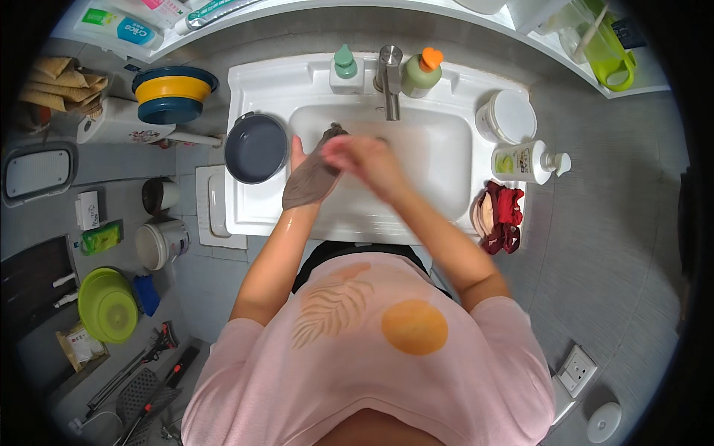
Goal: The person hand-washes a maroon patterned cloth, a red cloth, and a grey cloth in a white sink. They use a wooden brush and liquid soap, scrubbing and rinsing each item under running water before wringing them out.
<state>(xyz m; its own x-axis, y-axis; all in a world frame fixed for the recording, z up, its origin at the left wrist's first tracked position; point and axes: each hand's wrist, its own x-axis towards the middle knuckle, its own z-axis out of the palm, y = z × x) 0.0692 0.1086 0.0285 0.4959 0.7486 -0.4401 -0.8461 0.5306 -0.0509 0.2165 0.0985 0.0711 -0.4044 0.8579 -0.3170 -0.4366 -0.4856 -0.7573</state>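
My left hand (298,151) is raised over the left part of the white sink (439,171) and bears a grey-brown cloth (309,183), which wraps the hand down to the wrist. Its thumb sticks up outside the fabric; the other fingers are hidden. Close by on the right, my right hand (367,161) is smeared by motion near the cloth's upper edge, so its grip cannot be made out. The left forearm looks wet. Beside my left hand, a dark grey round basin (256,148) stands on the sink's left ledge. The metal faucet (390,82) rises behind both hands.
Two pump bottles, one white and green (346,70) and one green with an orange top (422,72), flank the faucet. On the right ledge are a white tub (507,117), a white pump bottle (528,162) and dark red cloths (500,217). A shelf (312,16) overhangs the back.
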